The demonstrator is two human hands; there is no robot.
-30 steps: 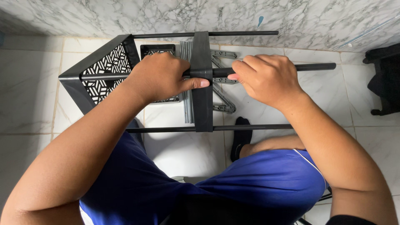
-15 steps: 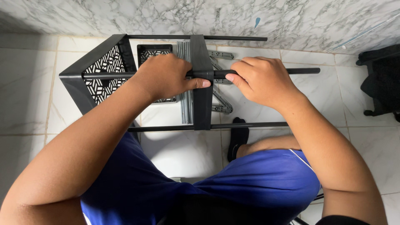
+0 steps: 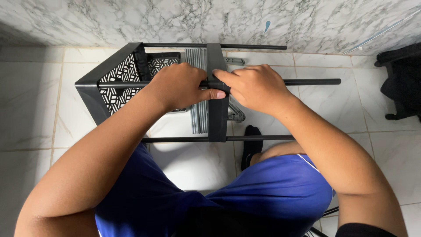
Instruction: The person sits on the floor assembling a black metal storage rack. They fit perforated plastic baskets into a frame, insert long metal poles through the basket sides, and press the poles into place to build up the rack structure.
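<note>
Black metal rod [image 3: 307, 81] of a perforated shelf frame [image 3: 112, 83] is mid-assembly: left hand [image 3: 182, 85] and right hand [image 3: 256, 87] both wrap it at the crossbar [image 3: 217, 118]. Next likely needs firm twisting or seating.

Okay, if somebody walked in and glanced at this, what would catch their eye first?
Most striking are the two bare hands meeting at the middle: the left hand and right hand both grip the thin black metal rod where it passes through the flat black crossbar. At left, the black basket with a white geometric pattern lies tipped on the white tiled floor. The grey-veined marble wall runs along the top.
</note>
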